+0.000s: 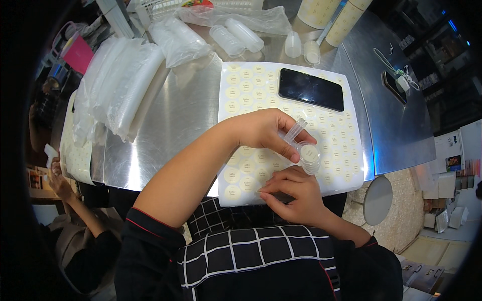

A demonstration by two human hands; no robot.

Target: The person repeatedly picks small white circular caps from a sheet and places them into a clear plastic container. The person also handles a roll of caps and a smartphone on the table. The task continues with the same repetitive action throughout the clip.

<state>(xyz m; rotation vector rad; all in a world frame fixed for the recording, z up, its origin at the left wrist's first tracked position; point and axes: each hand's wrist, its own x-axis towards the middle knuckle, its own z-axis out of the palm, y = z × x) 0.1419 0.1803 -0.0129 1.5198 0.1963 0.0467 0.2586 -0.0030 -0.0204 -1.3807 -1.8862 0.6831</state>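
My left hand [271, 131] grips a small clear plastic container [310, 156] between thumb and fingers, above a sticker sheet. A round cream label shows on its flat face, and a ribbed clear part sticks up between my fingers. Just below it, my right hand [296, 196] is bent over the sheet's near edge, thumb and forefinger closed in a pinch. What lies between those fingertips is too small to make out. The white sticker sheet [241, 128], covered in rows of round cream labels, lies under both hands.
A black phone [311, 90] rests on the sheet. Bagged stacks of clear cups [120, 85] lie to the left, and loose clear containers [236, 37] behind. Rolled sticker sheets [346, 22] stand at the back right. Another phone with a white cable [394, 88] lies right. A co-worker's hand [60, 183] is at far left.
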